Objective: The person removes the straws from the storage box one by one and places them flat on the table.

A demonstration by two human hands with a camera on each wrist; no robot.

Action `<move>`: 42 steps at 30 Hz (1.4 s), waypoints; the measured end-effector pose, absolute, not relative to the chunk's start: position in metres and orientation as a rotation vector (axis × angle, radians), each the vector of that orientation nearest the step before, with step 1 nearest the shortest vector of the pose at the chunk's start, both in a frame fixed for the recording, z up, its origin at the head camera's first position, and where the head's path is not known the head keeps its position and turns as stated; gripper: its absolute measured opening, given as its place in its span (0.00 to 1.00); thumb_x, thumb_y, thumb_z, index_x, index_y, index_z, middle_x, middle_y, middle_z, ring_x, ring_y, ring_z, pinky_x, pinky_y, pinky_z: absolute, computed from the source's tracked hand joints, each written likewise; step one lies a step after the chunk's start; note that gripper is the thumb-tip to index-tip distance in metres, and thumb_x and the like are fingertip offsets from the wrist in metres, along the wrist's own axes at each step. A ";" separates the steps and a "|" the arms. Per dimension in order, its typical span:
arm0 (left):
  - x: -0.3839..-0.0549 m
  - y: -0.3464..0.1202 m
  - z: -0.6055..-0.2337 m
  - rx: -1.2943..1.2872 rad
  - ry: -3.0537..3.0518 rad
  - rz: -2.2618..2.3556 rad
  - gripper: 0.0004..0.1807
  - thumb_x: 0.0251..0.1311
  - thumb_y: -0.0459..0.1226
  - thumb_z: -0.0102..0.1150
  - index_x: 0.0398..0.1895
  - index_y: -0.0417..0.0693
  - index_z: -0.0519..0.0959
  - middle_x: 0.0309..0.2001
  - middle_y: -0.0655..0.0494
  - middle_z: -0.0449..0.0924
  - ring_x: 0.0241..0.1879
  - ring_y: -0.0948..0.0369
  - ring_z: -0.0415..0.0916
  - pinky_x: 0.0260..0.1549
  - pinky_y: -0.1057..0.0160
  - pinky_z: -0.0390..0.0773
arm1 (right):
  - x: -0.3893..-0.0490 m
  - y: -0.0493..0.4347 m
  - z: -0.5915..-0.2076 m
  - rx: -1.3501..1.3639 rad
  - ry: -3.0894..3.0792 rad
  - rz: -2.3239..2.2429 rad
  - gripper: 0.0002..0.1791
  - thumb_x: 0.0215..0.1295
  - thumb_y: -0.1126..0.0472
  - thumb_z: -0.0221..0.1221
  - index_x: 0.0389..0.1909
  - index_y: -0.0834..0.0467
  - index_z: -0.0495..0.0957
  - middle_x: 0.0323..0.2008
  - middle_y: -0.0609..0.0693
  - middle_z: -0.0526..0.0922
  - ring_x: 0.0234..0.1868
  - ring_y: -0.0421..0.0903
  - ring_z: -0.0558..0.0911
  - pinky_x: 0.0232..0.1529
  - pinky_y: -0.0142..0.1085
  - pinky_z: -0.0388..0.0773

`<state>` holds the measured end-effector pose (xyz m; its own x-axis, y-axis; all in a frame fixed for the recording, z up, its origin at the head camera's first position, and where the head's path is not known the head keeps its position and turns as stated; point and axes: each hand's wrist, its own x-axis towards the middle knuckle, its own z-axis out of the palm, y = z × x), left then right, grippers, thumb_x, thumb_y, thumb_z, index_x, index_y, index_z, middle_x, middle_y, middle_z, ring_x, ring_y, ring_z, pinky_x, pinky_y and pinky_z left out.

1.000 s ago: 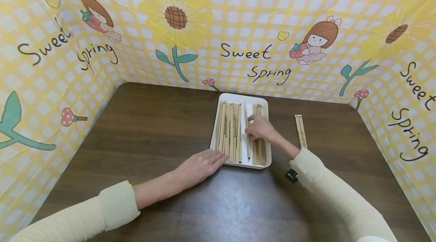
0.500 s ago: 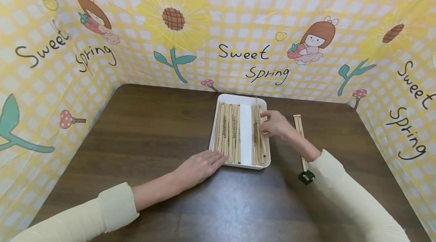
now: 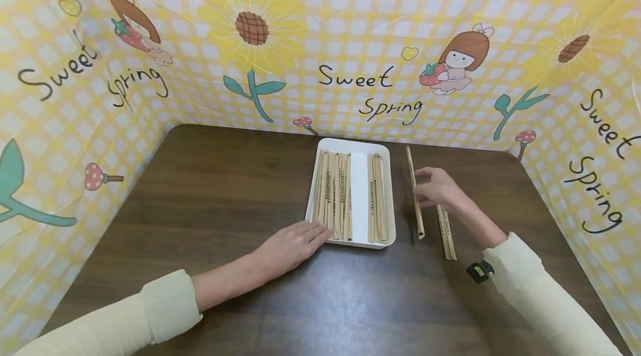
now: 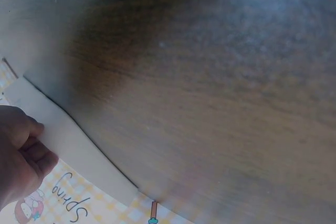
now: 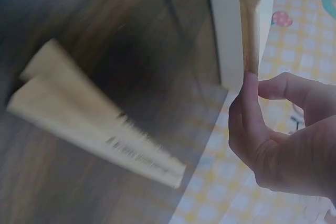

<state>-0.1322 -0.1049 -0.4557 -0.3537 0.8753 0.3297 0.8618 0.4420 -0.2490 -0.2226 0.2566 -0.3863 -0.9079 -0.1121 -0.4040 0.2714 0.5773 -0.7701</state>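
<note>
My right hand [image 3: 435, 186] pinches a paper-wrapped pair of chopsticks [image 3: 414, 192] between thumb and fingers, right of the tray. In the right wrist view, the crimped end of the held chopsticks [image 5: 250, 24] points up past the fingertips. A white tray [image 3: 360, 192] holds several similar brown packets [image 3: 334, 194] on its left side and a smaller group of packets [image 3: 376, 197] on its right, with a bare strip between. My left hand [image 3: 292, 245] rests its fingers on the tray's near left corner; the left wrist view shows them at the tray wall [image 4: 73, 145].
Below my right hand, more wrapped chopsticks [image 3: 447, 233] lie on the brown wooden table [image 3: 230, 178], partly covered by the hand; two packet ends [image 5: 100, 124] fan apart in the right wrist view. A yellow checked cloth [image 3: 350, 28] walls the table's back and sides.
My right hand has lifted the wrapped chopsticks from the tray's middle and carried them right, over the rim. The left hand stays at the tray corner.
</note>
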 end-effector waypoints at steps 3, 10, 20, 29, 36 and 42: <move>-0.132 -0.105 -0.455 -1.468 -2.292 0.050 0.22 0.60 0.28 0.62 0.59 0.36 0.78 0.55 0.45 0.81 0.56 0.53 0.78 0.56 0.58 0.76 | -0.219 0.270 -0.389 0.124 2.408 -1.242 0.35 0.64 0.72 0.51 0.73 0.73 0.54 0.42 0.64 0.77 0.38 0.52 0.80 0.46 0.46 0.83; -0.132 -0.106 -0.456 -1.457 -2.313 0.057 0.22 0.60 0.27 0.63 0.60 0.36 0.78 0.55 0.45 0.81 0.56 0.53 0.78 0.57 0.57 0.76 | -0.214 0.290 -0.394 0.134 2.429 -1.221 0.36 0.63 0.72 0.50 0.73 0.74 0.52 0.23 0.50 0.70 0.27 0.45 0.73 0.42 0.43 0.84; -0.132 -0.105 -0.453 -1.456 -2.307 0.081 0.22 0.61 0.28 0.62 0.60 0.36 0.78 0.55 0.45 0.81 0.56 0.53 0.78 0.57 0.57 0.75 | -0.203 0.320 -0.405 0.235 2.450 -1.180 0.35 0.65 0.72 0.53 0.71 0.76 0.53 0.37 0.62 0.79 0.35 0.48 0.82 0.39 0.41 0.85; -0.133 -0.105 -0.453 -1.461 -2.304 0.066 0.21 0.61 0.28 0.62 0.59 0.36 0.79 0.55 0.45 0.81 0.56 0.53 0.79 0.56 0.57 0.76 | -0.199 0.332 -0.414 0.253 2.469 -1.148 0.34 0.64 0.72 0.53 0.70 0.76 0.55 0.35 0.60 0.78 0.35 0.48 0.81 0.37 0.40 0.85; -0.133 -0.104 -0.453 -1.468 -2.299 0.052 0.21 0.61 0.28 0.62 0.59 0.35 0.79 0.54 0.45 0.82 0.55 0.53 0.79 0.56 0.57 0.76 | -0.197 0.334 -0.420 0.248 2.479 -1.133 0.34 0.62 0.72 0.54 0.69 0.76 0.57 0.33 0.59 0.79 0.32 0.47 0.81 0.35 0.40 0.85; -0.133 -0.103 -0.453 -1.471 -2.301 0.046 0.22 0.61 0.28 0.61 0.59 0.35 0.78 0.55 0.45 0.81 0.55 0.53 0.79 0.57 0.57 0.76 | -0.196 0.334 -0.422 0.246 2.504 -1.093 0.33 0.65 0.71 0.55 0.69 0.75 0.58 0.34 0.60 0.78 0.34 0.48 0.81 0.34 0.39 0.85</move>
